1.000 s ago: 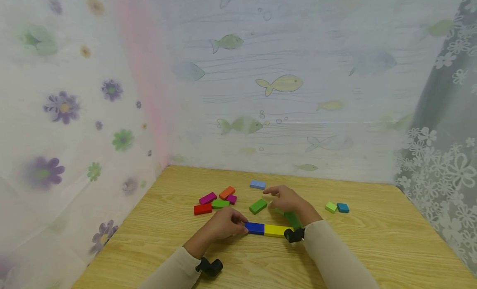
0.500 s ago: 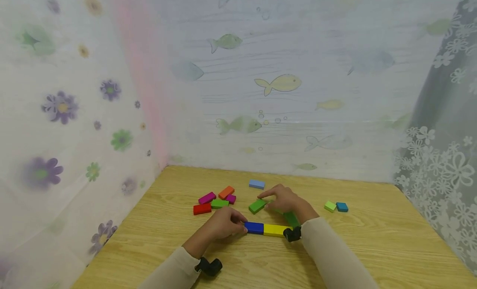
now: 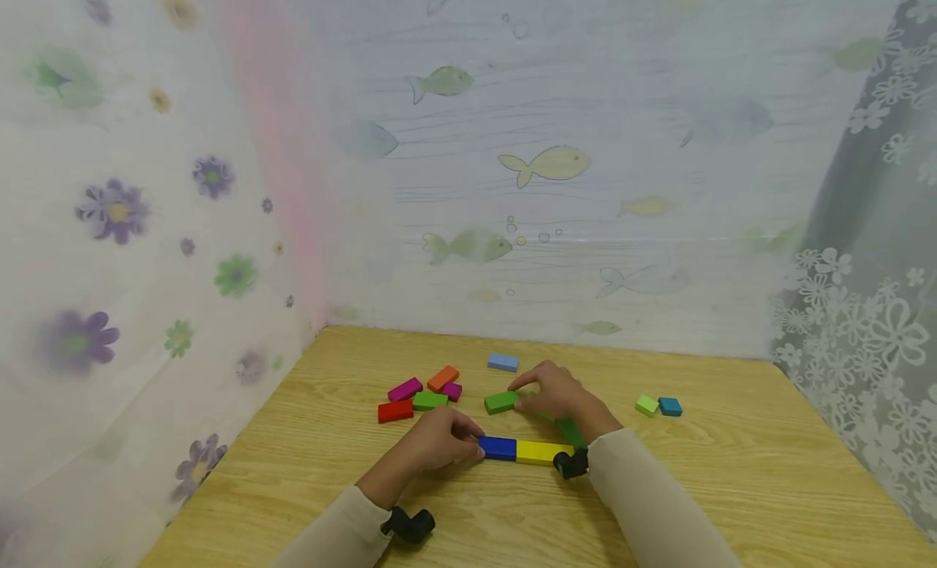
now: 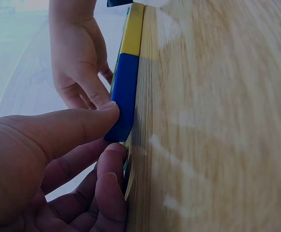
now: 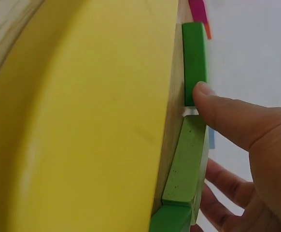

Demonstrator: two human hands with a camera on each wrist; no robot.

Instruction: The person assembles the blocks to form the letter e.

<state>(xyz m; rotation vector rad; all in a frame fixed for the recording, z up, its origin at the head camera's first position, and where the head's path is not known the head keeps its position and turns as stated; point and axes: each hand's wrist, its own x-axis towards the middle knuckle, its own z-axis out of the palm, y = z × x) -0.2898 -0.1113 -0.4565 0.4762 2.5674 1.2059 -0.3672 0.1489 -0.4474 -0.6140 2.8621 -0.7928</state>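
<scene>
My left hand (image 3: pixel 435 442) pinches the left end of a blue block (image 3: pixel 499 448), its thumb pressed on the block in the left wrist view. A yellow block (image 3: pixel 537 452) lies end to end with the blue one. Beyond this row, thumb and index finger of my right hand (image 3: pixel 558 393) hold the right end of a green block (image 3: pixel 501 402). Under the right hand, the right wrist view shows a lighter green block (image 5: pixel 185 159) beside a darker green block (image 5: pixel 171 220). The right wrist hides part of the yellow block in the head view.
Left of centre lie a red block (image 3: pixel 395 412), another green block (image 3: pixel 430 401), an orange block (image 3: pixel 442 379) and two magenta blocks (image 3: pixel 405 390). A light blue block (image 3: pixel 503 362) sits farther back. A lime block (image 3: pixel 647 405) and a teal block (image 3: pixel 669 407) lie right.
My right hand has moved slightly left and reached the green block, which has turned a little and shifted left. The left hand stays at the blue block.
</scene>
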